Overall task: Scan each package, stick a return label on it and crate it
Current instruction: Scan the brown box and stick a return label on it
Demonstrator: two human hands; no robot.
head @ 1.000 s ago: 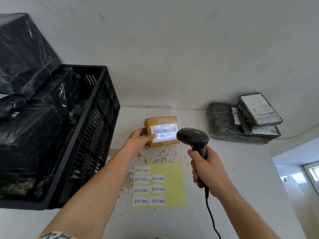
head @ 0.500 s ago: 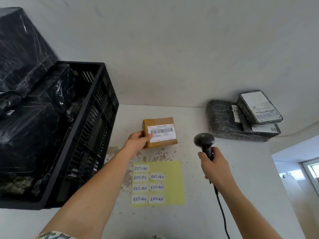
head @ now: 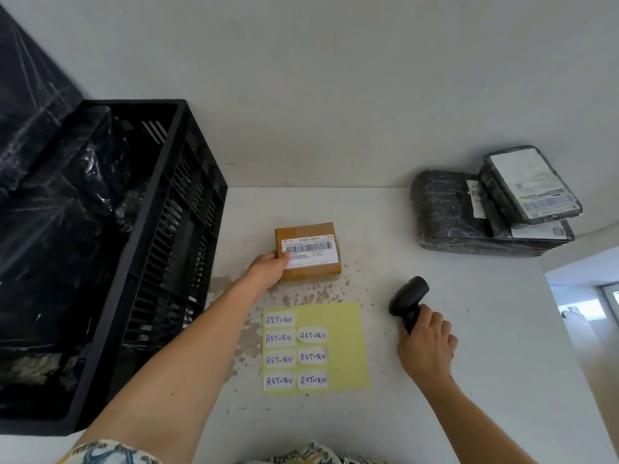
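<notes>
A small brown cardboard package (head: 321, 234) with a white barcode label lies on the white table (head: 469, 380). My left hand (head: 269, 267) grips its left front corner, thumb on the label. My right hand (head: 425, 346) holds the black barcode scanner (head: 407, 301) by its handle, low over the table, right of the package and apart from it. A yellow backing sheet (head: 345, 346) with several white "RETURN" stickers lies in front of the package. The black plastic crate (head: 187, 229) stands at the left, holding black-wrapped packages.
A stack of three black-wrapped packages (head: 445, 216) with white shipping labels sits at the table's back right by the wall. The table's right edge drops off beyond the scanner. Brown stains mark the table between package and sheet.
My right hand has pulled the scanner away from the package, moving it right and down toward the table. My left hand keeps its hold on the package, which has been lowered.
</notes>
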